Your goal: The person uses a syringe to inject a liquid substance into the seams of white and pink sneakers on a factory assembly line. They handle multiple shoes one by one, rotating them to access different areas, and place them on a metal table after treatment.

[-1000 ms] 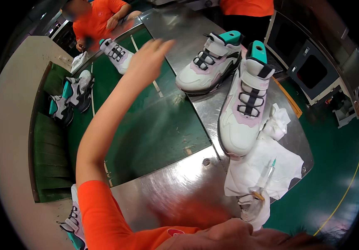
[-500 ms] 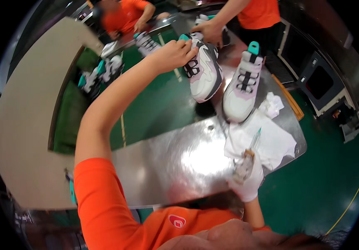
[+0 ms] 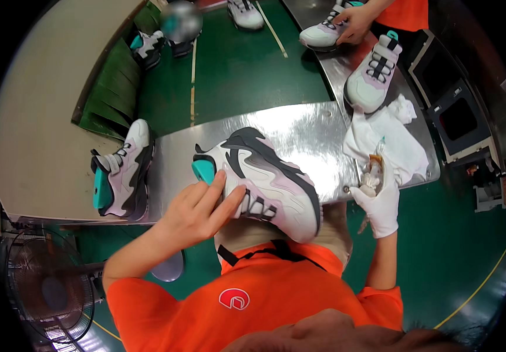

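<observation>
Item one: a white sneaker (image 3: 267, 182) with black panels, a pale lilac side and a teal heel tab, lying tilted on the near edge of the shiny metal worktable (image 3: 306, 132), its toe hanging over the edge toward my chest. My left hand (image 3: 197, 211) is bare and grips this sneaker at the heel and collar, fingers curled over the laces and thumb side against the teal tab. My right hand (image 3: 377, 202) wears a white glove and is closed around a small applicator tool (image 3: 375, 167) with a brownish, stained tip, held upright just beside the table's right corner. Behind that hand lies a crumpled white cloth (image 3: 391, 132), spread on the metal surface. Beyond the cloth, a second matching sneaker (image 3: 371, 76) rests on the table, sole down, heel away from me. Farther on, another person's hand (image 3: 356, 20) rests on a third sneaker (image 3: 323, 35) at the top of the view. To my left, a fourth sneaker (image 3: 121, 173) sits at the table's left end, teal heel toward me. Past the metal, a green conveyor belt (image 3: 235, 70) carries more sneakers (image 3: 153, 44) at its far end. A beige counter (image 3: 41, 111) runs along the left. A wire-guarded floor fan (image 3: 44, 287) stands low at my left.
</observation>
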`<state>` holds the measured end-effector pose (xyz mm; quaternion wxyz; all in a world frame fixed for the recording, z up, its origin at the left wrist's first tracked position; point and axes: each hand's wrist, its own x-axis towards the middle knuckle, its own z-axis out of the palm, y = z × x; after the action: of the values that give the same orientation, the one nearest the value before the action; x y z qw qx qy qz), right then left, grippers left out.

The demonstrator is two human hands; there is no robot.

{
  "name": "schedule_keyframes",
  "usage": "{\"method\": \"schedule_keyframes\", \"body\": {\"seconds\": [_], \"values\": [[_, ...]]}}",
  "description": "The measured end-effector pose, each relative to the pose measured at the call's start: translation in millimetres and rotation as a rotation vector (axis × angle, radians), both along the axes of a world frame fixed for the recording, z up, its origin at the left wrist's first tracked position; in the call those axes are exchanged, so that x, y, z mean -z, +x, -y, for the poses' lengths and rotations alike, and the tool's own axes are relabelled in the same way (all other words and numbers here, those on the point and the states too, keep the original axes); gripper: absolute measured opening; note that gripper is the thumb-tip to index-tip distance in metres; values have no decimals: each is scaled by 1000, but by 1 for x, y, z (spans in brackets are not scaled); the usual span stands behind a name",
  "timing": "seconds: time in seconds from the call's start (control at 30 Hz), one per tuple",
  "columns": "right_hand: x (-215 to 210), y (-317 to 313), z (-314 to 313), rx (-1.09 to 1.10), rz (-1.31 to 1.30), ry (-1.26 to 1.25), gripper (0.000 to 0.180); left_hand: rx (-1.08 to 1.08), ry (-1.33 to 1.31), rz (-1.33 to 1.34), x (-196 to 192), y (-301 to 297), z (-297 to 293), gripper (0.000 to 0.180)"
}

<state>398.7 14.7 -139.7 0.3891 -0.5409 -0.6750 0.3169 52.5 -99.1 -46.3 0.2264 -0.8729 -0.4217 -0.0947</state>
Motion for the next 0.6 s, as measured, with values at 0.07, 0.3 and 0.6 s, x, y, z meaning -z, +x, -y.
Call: {"method": "schedule_keyframes", "body": {"seconds": [0.07, 0.3, 0.6], "values": [[-9, 0, 6, -13, 74, -5, 93, 22, 17, 76, 11, 4, 14, 33], [-26, 5, 11, -14, -31, -103, 91, 128, 142, 155, 32, 8, 7, 29], [-25, 8, -4, -91, -78, -260, 90, 33, 210, 176, 31, -11, 5, 25]]}}
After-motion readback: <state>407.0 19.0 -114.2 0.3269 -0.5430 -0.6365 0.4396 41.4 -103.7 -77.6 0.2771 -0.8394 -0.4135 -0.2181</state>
